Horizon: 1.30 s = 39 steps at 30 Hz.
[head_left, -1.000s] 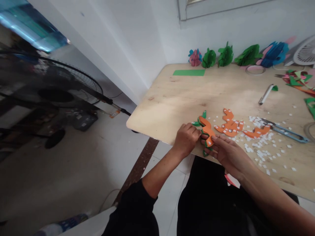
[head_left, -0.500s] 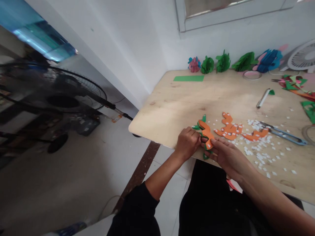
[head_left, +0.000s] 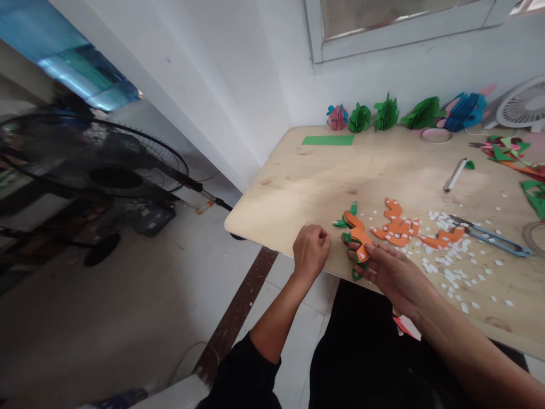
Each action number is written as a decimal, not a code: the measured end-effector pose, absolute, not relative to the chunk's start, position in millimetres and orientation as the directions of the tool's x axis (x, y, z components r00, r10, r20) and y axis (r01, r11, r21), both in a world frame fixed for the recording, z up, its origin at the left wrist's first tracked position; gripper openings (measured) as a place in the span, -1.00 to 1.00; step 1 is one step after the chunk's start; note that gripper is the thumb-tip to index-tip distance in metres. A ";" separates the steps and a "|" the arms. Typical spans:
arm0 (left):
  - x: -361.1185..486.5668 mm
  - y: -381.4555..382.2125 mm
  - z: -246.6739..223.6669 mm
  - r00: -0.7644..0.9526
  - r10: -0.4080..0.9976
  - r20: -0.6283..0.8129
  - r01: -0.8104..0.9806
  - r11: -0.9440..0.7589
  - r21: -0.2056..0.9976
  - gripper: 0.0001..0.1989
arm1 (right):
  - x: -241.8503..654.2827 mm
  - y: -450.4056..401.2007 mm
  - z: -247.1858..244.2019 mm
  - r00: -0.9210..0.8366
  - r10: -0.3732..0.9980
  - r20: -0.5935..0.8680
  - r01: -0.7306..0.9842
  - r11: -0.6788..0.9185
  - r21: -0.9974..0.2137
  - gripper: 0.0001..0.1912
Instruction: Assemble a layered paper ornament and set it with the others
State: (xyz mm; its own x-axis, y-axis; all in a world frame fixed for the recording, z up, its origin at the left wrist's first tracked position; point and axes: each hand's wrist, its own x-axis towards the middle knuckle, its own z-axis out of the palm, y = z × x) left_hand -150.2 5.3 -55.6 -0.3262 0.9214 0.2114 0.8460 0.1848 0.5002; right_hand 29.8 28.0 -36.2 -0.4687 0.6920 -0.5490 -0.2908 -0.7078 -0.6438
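My right hand (head_left: 395, 272) grips an orange and green paper cutout (head_left: 358, 234) near the table's front edge, thumb on top and fingers beneath. White squares show on its orange and green parts. Just left of it, apart from the paper, my left hand (head_left: 312, 250) is closed with thumb and forefinger together; anything pinched there is too small to make out. More orange paper cutouts (head_left: 395, 223) dotted with white squares lie beyond my right hand, along with a narrower orange piece (head_left: 443, 237). Small white paper bits (head_left: 453, 275) are scattered right of them.
Blue-handled scissors (head_left: 496, 237) and a white pen (head_left: 455, 174) lie on the wooden table (head_left: 289, 193). Folded paper figures (head_left: 386, 113) line the wall beside a white fan (head_left: 523, 105). A green strip (head_left: 327, 140) lies at the back left; a large black fan (head_left: 114, 165) stands left.
My left hand has come away from the cutout and moved left. My right hand keeps its hold on the cutout in nearly the same spot.
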 end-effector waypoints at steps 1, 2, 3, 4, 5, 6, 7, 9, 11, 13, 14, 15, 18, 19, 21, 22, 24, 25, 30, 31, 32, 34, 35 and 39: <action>-149.5 2.8 -54.4 -0.338 0.920 0.200 0.841 0.199 0.502 -0.90 | 29.7 28.1 -36.1 -0.467 0.693 -0.549 -0.288 -0.706 -0.647 -0.84; -148.6 0.1 -52.9 -0.344 0.920 0.190 0.836 0.208 0.508 -0.88 | 29.5 28.1 -35.8 -0.464 0.696 -0.547 -0.288 -0.703 -0.650 -0.85; -147.7 -2.8 -51.1 -0.346 0.921 0.178 0.830 0.212 0.515 -0.86 | 29.3 28.0 -35.4 -0.464 0.699 -0.545 -0.289 -0.701 -0.652 -0.85; -146.8 -5.9 -49.0 -0.351 0.922 0.163 0.823 0.221 0.524 -0.87 | 29.1 28.0 -35.0 -0.465 0.700 -0.541 -0.291 -0.698 -0.654 -0.84; -145.7 -9.1 -46.7 -0.364 0.920 0.143 0.812 0.238 0.533 -0.88 | 28.9 27.9 -34.6 -0.467 0.702 -0.538 -0.293 -0.697 -0.655 -0.84; -144.4 -12.6 -44.6 -0.382 0.917 0.119 0.796 0.260 0.547 -0.90 | 28.8 27.8 -34.2 -0.466 0.703 -0.537 -0.293 -0.696 -0.656 -0.84; -142.9 -16.3 -42.6 -0.398 0.912 0.095 0.774 0.279 0.568 -0.89 | 28.7 27.7 -33.8 -0.466 0.702 -0.539 -0.291 -0.696 -0.656 -0.84; -138.7 -24.1 -39.9 -0.412 0.910 0.052 0.721 0.291 0.629 -0.87 | 28.6 27.7 -33.0 -0.463 0.702 -0.541 -0.289 -0.697 -0.657 -0.83; -132.9 -32.2 -39.4 -0.399 0.917 0.018 0.658 0.272 0.702 -0.87 | 28.8 28.0 -32.3 -0.466 0.704 -0.536 -0.295 -0.695 -0.656 -0.82; -125.9 -39.8 -40.7 -0.376 0.927 -0.011 0.590 0.248 0.769 -0.89 | 29.1 28.5 -31.6 -0.477 0.703 -0.528 -0.297 -0.694 -0.655 -0.83; -122.3 -43.0 -41.6 -0.364 0.931 -0.022 0.559 0.237 0.794 -0.89 | 29.3 28.7 -31.4 -0.483 0.700 -0.526 -0.294 -0.695 -0.656 -0.84; -118.7 -45.8 -42.6 -0.349 0.937 -0.030 0.536 0.226 0.814 -0.89 | 29.5 29.0 -31.2 -0.489 0.697 -0.525 -0.290 -0.697 -0.656 -0.84; -109.3 -50.9 -45.5 -0.282 0.959 -0.039 0.527 0.188 0.829 -0.83 | 29.8 29.2 -30.9 -0.486 0.694 -0.532 -0.281 -0.700 -0.657 -0.84; -106.6 -51.5 -46.4 -0.259 0.965 -0.038 0.544 0.179 0.820 -0.82 | 29.8 29.0 -30.7 -0.483 0.694 -0.533 -0.280 -0.700 -0.658 -0.84; -102.2 -51.8 -48.3 -0.232 0.972 -0.031 0.585 0.165 0.794 -0.84 | 29.8 28.5 -29.9 -0.484 0.695 -0.531 -0.279 -0.698 -0.660 -0.85; -100.5 -51.6 -49.3 -0.232 0.972 -0.023 0.603 0.162 0.781 -0.86 | 29.7 28.2 -29.4 -0.489 0.695 -0.527 -0.279 -0.697 -0.661 -0.85; -98.2 -51.0 -51.2 -0.237 0.972 -0.001 0.632 0.155 0.759 -0.88 | 29.8 27.8 -28.0 -0.497 0.696 -0.518 -0.283 -0.695 -0.661 -0.85; -97.5 -50.7 -52.1 -0.238 0.971 0.008 0.641 0.150 0.752 -0.89 | 29.9 27.7 -27.3 -0.498 0.696 -0.517 -0.284 -0.694 -0.661 -0.84; -96.7 -50.4 -53.9 -0.234 0.972 0.023 0.653 0.139 0.744 -0.91 | 30.9 30.2 -25.9 -0.492 0.693 -0.527 -0.287 -0.701 -0.653 -0.83; -96.5 -50.6 -53.9 -0.235 0.972 0.024 0.657 0.140 0.741 -0.91 | 31.2 31.2 -26.1 -0.496 0.689 -0.529 -0.290 -0.706 -0.647 -0.85; -96.3 -50.7 -53.9 -0.238 0.971 0.027 0.663 0.142 0.735 -0.91 | 31.4 32.3 -26.3 -0.501 0.682 -0.532 -0.293 -0.712 -0.638 -0.85; -95.8 -51.2 -54.2 -0.240 0.970 0.035 0.679 0.142 0.721 -0.92 | 31.8 34.5 -26.9 -0.510 0.666 -0.545 -0.297 -0.731 -0.615 -0.86; -95.4 -51.4 -54.4 -0.239 0.970 0.040 0.685 0.139 0.715 -0.92 | 31.9 35.4 -27.1 -0.512 0.659 -0.551 -0.298 -0.738 -0.605 -0.86; -94.3 -51.9 -55.7 -0.241 0.969 0.061 0.696 0.129 0.706 -0.94 | 31.7 37.0 -26.1 -0.512 0.657 -0.553 -0.299 -0.740 -0.603 -0.87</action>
